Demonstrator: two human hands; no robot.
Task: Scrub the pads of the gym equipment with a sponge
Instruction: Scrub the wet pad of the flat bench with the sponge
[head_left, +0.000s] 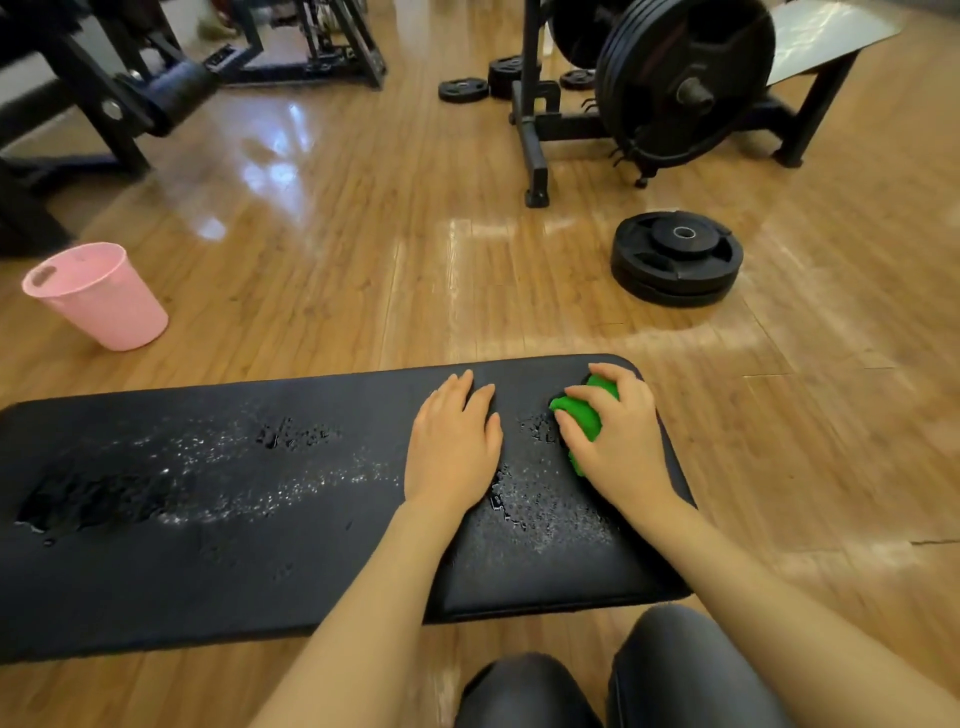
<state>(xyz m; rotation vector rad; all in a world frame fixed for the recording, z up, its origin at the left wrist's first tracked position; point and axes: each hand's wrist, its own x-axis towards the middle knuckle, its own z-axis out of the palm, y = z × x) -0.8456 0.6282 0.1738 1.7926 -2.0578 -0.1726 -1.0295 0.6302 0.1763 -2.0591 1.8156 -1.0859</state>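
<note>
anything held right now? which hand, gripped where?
Right hand grips the green sponge from above, fingers curled over its top. Left hand lies flat on the bench pad.

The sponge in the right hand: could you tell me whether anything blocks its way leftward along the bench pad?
Yes. The left hand lies flat on the bench pad, directly left of the green sponge that the right hand grips. Beyond it, only water droplets show.

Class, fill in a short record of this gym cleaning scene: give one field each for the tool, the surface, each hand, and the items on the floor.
tool: green sponge
surface: black bench pad, wet with droplets
right hand: grips the sponge near the pad's right end
left hand: rests flat on the pad, fingers straight
floor items: pink bucket to the left; stacked weight plates beyond the pad
</note>
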